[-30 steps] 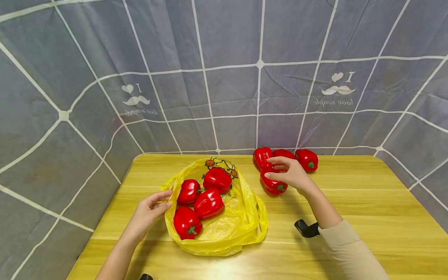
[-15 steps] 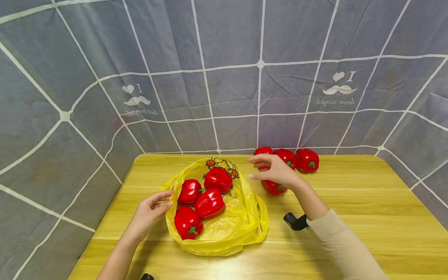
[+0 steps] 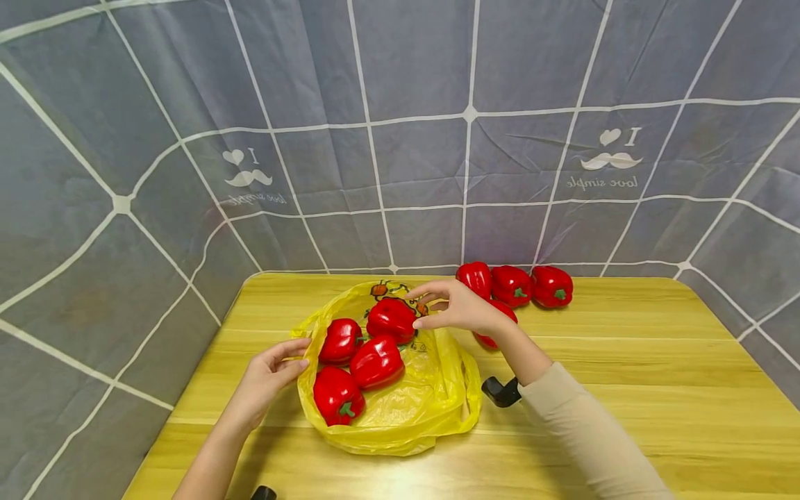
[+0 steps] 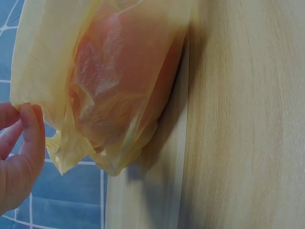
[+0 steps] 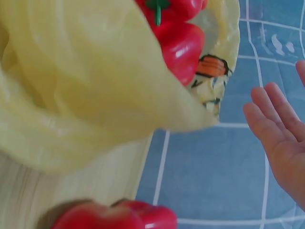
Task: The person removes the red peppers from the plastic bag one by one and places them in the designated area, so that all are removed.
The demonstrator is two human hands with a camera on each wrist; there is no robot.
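Observation:
A yellow plastic bag (image 3: 412,417) lies with its mouth spread, several red bell peppers (image 3: 378,362) inside it. At its left rim, the left hand (image 3: 265,382) pinches the plastic between thumb and fingers; the left wrist view shows this pinch on the bag's edge (image 4: 43,57). The right hand (image 3: 459,307) hovers over the bag's upper right part, beside the rearmost pepper (image 3: 392,319), fingers apart and holding nothing. In the right wrist view that hand (image 5: 281,133) has its fingers extended, separate from the bag (image 5: 95,71).
Several more red peppers (image 3: 552,287) sit at the table's back edge, right of the bag, one partly hidden behind the right forearm. The wooden table (image 3: 656,375) meets a grey tiled-pattern curtain (image 3: 419,167) behind. Black wrist-mounted pieces (image 3: 501,392) show near the arms.
The right hand has moved left, from above the loose peppers to over the bag, with nothing in it. The left hand keeps its place on the rim.

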